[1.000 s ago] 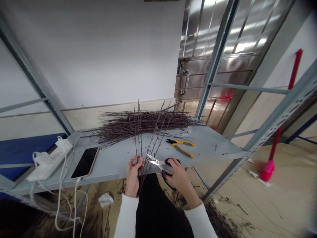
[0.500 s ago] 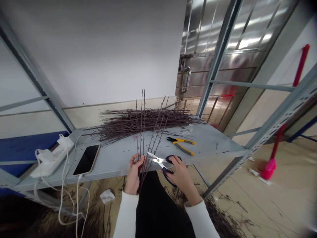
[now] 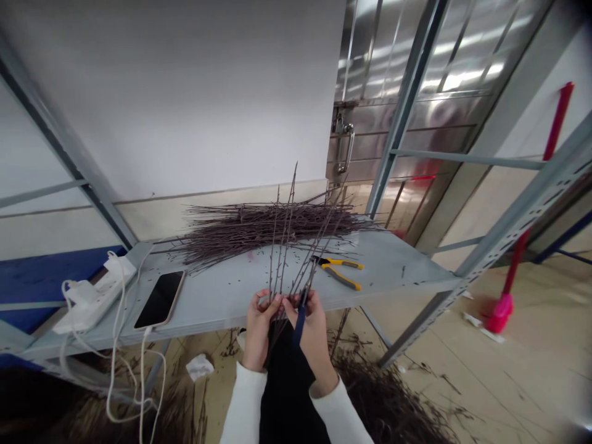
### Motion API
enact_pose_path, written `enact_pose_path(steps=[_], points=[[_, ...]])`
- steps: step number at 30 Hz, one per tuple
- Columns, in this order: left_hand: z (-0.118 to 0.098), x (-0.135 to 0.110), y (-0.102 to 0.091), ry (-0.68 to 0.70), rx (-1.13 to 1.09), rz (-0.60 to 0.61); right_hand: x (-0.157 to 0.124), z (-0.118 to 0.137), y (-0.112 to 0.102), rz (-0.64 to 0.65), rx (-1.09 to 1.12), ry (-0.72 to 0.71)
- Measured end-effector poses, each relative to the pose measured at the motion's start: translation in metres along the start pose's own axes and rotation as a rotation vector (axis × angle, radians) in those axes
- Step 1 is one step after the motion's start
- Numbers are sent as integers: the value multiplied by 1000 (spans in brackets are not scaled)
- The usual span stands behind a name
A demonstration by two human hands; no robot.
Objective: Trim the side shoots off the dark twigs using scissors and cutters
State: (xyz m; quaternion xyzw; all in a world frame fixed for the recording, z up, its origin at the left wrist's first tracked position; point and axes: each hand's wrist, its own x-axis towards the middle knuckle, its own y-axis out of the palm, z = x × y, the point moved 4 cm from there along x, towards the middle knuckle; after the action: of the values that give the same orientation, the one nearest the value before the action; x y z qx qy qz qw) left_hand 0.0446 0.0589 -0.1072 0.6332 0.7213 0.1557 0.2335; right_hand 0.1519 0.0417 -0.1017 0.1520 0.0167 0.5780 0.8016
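Several thin, dark, budded twigs [image 3: 283,256] fan upward from my hands in front of the shelf's near edge. My left hand [image 3: 259,327] is closed, pinching their lower part between thumb and fingers. Close beside it, my right hand [image 3: 314,336] grips the dark-handled scissors [image 3: 300,320], blades pointing up and away from me. Its thumb and fingertip also touch the twigs on the right side. Whether the blades are apart is hard to see. Behind lies a large pile of twigs [image 3: 240,231]. Yellow-and-grey cutting pliers [image 3: 342,278] rest on the shelf to the right.
On the grey metal shelf [image 3: 217,302] lie a phone [image 3: 160,300] and a white power strip [image 3: 104,290] with hanging cables. Shelf posts stand at both sides. Cut twigs [image 3: 388,401] and crumpled paper [image 3: 200,367] litter the floor. A red-handled broom [image 3: 499,313] leans at right.
My right hand has moved left to the twigs, turning the scissors upright; they were spread apart across the stems before. The held twigs and my left hand have shifted slightly right.
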Motion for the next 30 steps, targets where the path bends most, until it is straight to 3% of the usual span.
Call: enact_pose_path(steps=[12, 23, 30], points=[[10, -21, -16, -83, 128, 163, 5, -2, -8, 71, -33, -74], [7, -23, -19, -69, -65, -33, 8, -13, -19, -50, -188, -50], [4, -24, -18, -101, -112, -81, 6, 2, -18, -29, -428, -136]])
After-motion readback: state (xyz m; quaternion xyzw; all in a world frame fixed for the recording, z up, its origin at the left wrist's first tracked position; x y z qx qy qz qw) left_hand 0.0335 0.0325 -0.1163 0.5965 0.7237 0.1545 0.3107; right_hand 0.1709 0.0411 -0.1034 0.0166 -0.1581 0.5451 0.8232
